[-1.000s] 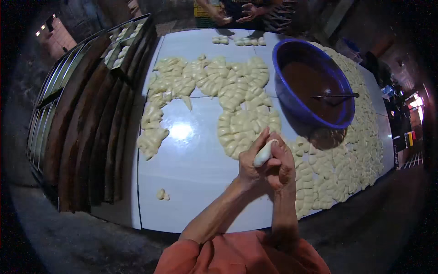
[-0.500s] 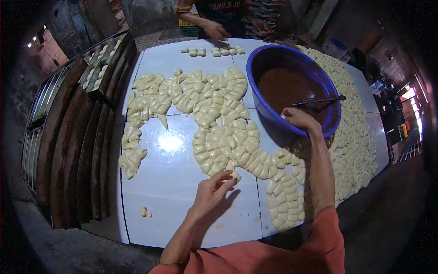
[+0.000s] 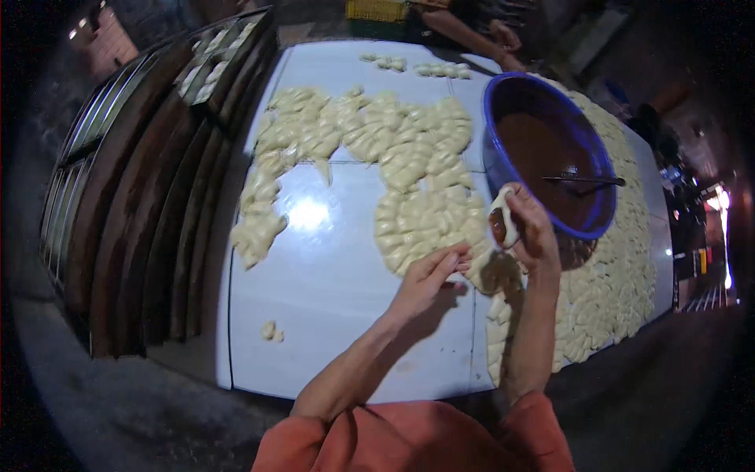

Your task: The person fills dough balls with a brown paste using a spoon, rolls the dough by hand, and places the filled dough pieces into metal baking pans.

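— Here's your right hand (image 3: 536,228), pinching a dough piece (image 3: 512,230) near the basin (image 3: 489,118), at its seven o'clock.
— Your left hand (image 3: 432,275) curls loosely beside the cut dough (image 3: 421,224); can't tell if it grips anything.
— Your piece looks filled, its brown filling (image 3: 497,226) unclosed! Shaped rows (image 3: 443,71) sit at twelve; plenty of dough remains, out to three.
— You've got open counter (image 3: 338,315) toward nine from your left hand; near edge at six, basin rim crowding your right.

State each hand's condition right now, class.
Left hand: fingers loosely curled; whether it holds anything cannot be told.
Right hand: closed, holding a pale, oblong dough piece with glossy brown filling.
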Motion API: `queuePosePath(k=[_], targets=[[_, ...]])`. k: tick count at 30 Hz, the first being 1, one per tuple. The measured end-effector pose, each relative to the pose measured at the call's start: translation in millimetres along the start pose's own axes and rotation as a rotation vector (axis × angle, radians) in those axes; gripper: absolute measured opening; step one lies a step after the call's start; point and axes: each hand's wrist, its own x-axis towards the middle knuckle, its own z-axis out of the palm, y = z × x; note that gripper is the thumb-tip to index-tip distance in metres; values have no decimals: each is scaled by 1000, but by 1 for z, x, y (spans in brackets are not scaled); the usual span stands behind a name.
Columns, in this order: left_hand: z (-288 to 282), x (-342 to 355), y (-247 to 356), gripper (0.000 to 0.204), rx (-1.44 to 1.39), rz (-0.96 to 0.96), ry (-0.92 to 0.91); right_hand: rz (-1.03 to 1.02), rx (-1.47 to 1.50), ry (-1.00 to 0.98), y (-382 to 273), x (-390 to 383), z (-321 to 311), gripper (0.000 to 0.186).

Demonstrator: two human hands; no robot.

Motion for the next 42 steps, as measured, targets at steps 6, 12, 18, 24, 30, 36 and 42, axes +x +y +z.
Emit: queuePosePath(k=[6, 12, 18, 24, 30, 36, 42], targets=[[-57, -34, 19, 34, -236, 38, 108, 163, 167, -65, 100, -20, 71, 26], [-115, -71, 34, 27, -140, 219, 480, -90, -501, -149, 150, -42, 138, 51], [-129, -78, 32, 34, 96, 411, 530, -556, -979, -11, 195, -39, 164, 29], [-148, -92, 70, 27, 49, 216, 412, 159, -280, 5, 180, -47, 194, 25], [-153, -108, 80, 26, 166, 214, 325, -243, -602, -254, 198, -44, 171, 39], [-160, -115, 71, 21, 130, 233, 284, -590, -544, 94, 217, -47, 200, 14], [-154, -126, 59, 25, 266, 239, 263, -475, -825, 88, 226, -46, 184, 21]])
